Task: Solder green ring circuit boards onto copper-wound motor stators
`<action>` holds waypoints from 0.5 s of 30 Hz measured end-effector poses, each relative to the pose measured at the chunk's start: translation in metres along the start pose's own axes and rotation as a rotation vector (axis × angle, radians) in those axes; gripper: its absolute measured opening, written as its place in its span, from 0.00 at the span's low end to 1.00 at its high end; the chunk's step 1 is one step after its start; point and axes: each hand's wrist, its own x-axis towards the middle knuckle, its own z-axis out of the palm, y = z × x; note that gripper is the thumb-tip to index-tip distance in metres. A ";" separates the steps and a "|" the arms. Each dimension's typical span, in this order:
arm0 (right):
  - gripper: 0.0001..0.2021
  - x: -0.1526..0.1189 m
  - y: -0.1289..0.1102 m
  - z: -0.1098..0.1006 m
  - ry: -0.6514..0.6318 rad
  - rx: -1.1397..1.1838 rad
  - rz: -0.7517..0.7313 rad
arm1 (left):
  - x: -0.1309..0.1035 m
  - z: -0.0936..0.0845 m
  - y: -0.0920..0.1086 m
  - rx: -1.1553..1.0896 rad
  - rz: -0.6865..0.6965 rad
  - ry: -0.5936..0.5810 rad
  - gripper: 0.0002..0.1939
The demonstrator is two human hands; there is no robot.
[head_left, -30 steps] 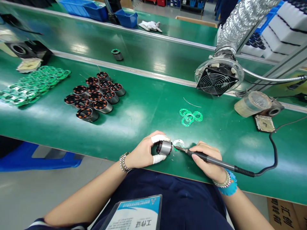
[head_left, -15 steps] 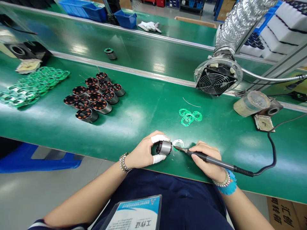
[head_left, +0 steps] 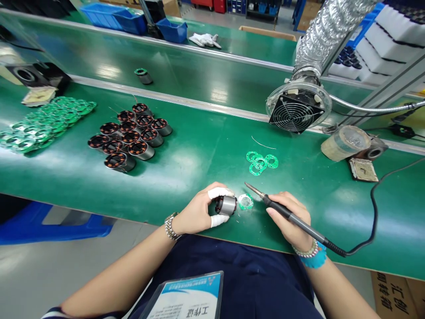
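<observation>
My left hand point(head_left: 202, 210), with white covers on thumb and forefinger, grips a motor stator point(head_left: 228, 205) lying on its side on the green bench. Just right of the stator, a ring-shaped green circuit board point(head_left: 246, 202) lies close against its end; whether they are joined I cannot tell. In my right hand point(head_left: 291, 218) is a soldering iron point(head_left: 288, 213), held like a pen. Its tip points up and left, above and clear of that board. Farther back lie several loose green ring boards point(head_left: 261, 163) in an overlapping cluster.
Several upright stators point(head_left: 129, 137) stand in a group to the left, with stacked green boards point(head_left: 46, 122) beyond. A fan on a foil duct point(head_left: 296, 113) hangs at back right. Below it are a plastic jar point(head_left: 345, 142) and a sponge tray point(head_left: 363, 170). The iron's cord point(head_left: 374, 212) trails right.
My right hand has drawn the soldering iron's tip off the board, lifting it up and away. The left hand and the stator have stayed almost in place.
</observation>
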 end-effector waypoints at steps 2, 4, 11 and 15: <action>0.10 -0.003 0.003 0.001 0.014 -0.009 -0.036 | 0.001 0.000 0.000 0.000 0.002 0.003 0.21; 0.11 -0.006 0.008 0.004 0.032 0.012 -0.049 | 0.001 -0.001 0.000 -0.002 0.002 0.005 0.21; 0.11 -0.007 0.020 0.016 -0.129 0.025 -0.158 | -0.001 0.003 -0.002 -0.179 -0.046 0.030 0.21; 0.13 -0.005 0.017 0.016 -0.144 -0.040 -0.268 | -0.002 0.009 0.001 -0.439 -0.113 0.027 0.25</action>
